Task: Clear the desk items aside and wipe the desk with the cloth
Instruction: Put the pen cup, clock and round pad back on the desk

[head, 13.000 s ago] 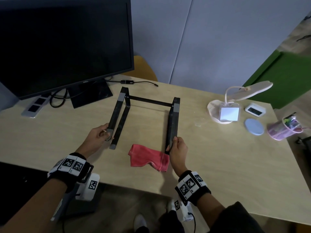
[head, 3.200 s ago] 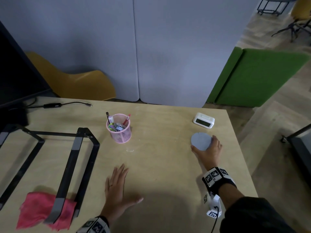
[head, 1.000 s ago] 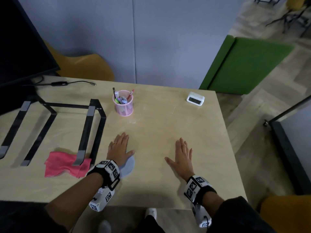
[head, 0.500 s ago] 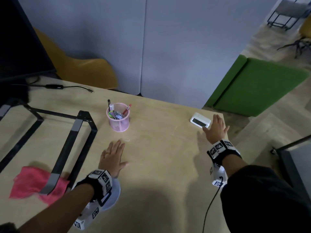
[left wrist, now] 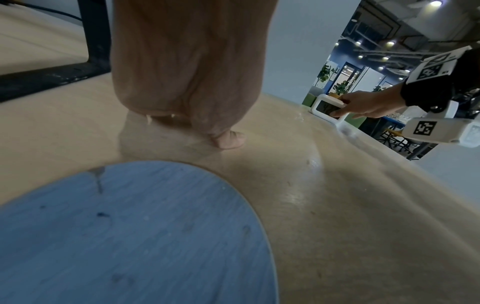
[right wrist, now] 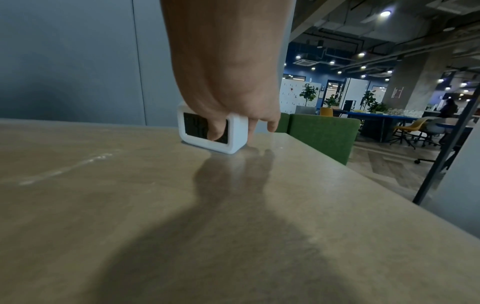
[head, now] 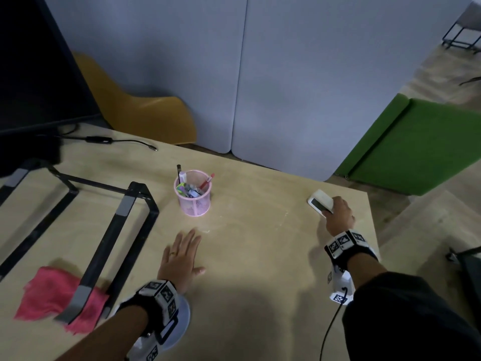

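A small white clock (head: 320,203) (right wrist: 211,131) stands near the desk's far right corner; my right hand (head: 338,214) (right wrist: 228,86) grips it, thumb across its dark face and fingers behind it. My left hand (head: 182,256) (left wrist: 189,67) lies flat with straight fingers on the wooden desk (head: 260,256), holding nothing. A round blue coaster (head: 182,321) (left wrist: 130,236) lies under my left wrist near the front edge. The pink cloth (head: 52,293) sits at the front left, partly pinned under a foot of the black laptop stand (head: 117,230). A pink mesh pen cup (head: 194,195) stands mid-desk.
A black monitor (head: 39,61) and a cable (head: 117,140) sit at the back left. A yellow chair (head: 145,113) and grey partitions stand behind the desk. The desk's right edge (head: 372,230) is just past my right hand, with a green panel (head: 416,147) beyond.
My right hand has closed around the white clock, which now sits turned under it. My left hand stays flat on the desk, with the blue coaster under its wrist.
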Motion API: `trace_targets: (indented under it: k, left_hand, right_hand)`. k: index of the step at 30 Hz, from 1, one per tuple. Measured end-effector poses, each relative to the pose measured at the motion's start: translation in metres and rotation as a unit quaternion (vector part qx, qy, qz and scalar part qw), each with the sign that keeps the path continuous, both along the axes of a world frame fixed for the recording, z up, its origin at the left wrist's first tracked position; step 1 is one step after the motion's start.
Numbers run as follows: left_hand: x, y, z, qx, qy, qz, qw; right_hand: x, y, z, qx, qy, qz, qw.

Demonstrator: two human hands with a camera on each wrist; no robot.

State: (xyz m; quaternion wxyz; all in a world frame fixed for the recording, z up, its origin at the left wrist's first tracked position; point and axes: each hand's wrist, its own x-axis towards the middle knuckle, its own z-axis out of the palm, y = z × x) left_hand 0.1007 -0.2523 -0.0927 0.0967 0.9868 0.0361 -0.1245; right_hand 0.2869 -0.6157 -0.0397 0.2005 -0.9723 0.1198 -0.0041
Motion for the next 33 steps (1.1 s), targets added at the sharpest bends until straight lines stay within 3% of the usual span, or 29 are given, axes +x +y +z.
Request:
trace_targets:
  k: [3, 7, 13, 17, 19, 25, 33]
  left_hand:
    - [-0.001, -0.003, 0.008, -0.017, -0.019, 0.008, 1.0]
    - [0.001, -0.007, 0.016, -0.036, 0.046, 0.026, 0.998]
    - [0.005, -0.002, 0.031, -0.11, 0.057, 0.028, 0.992]
    - [0.008, 0.004, 0.055, -0.269, -0.048, 0.058, 0.96]
    - [0.008, 0.005, 0.077, -0.317, -0.107, 0.01, 0.942]
    - [-0.001, 0.01, 0.114, -0.208, -0.137, -0.206, 0.946]
    - [-0.003, 0.025, 0.114, -0.182, -0.112, -0.2, 0.956]
  right_hand:
    - [-0.011, 0.016, 0.007, 0.005, -0.009, 0.017, 1.0]
    - [-0.032, 0.053, 0.02, 0.039, -0.026, 0.068, 0.997]
    - [-0.09, 0.12, 0.045, 0.055, -0.031, 0.198, 0.978]
    - [-0.128, 0.156, 0.055, 0.019, -0.001, 0.281, 0.959]
    - [-0.144, 0.17, 0.06, 0.017, 0.007, 0.3, 0.954]
    - [-0.18, 0.196, 0.07, 0.054, -0.011, 0.316, 0.947]
    - [-0.214, 0.203, 0.056, 0.109, -0.004, 0.26, 0.959]
